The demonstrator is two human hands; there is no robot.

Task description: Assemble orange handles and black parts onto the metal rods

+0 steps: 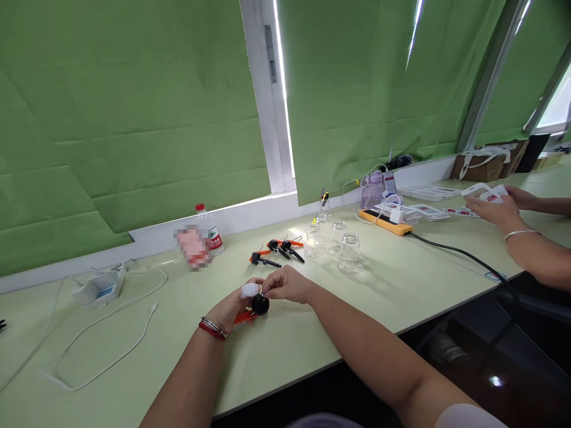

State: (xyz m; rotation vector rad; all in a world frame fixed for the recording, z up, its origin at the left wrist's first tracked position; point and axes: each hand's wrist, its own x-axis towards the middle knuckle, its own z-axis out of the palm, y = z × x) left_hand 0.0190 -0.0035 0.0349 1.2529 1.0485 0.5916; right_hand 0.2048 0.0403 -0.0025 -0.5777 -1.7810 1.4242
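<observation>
My left hand (237, 302), white wrapping round one finger, is closed on a part with a round black cap (260, 304), an orange strip (243, 317) and a thin metal rod. My right hand (285, 285) pinches at the top edge of that cap; whatever lies between its fingertips is too small or hidden to name. Just beyond my hands lie several similar black-and-orange parts (279, 246) with metal rods and black handles. To their right stand several clear glass jars (351, 254), open at the top.
A water bottle (215, 235) stands by the window ledge, beside a blurred pink item (194, 246). White cables (129, 351) cross the table at left. An orange power strip (386, 222) and its black cord lie at right, near another person's hands (499, 208) holding white cards.
</observation>
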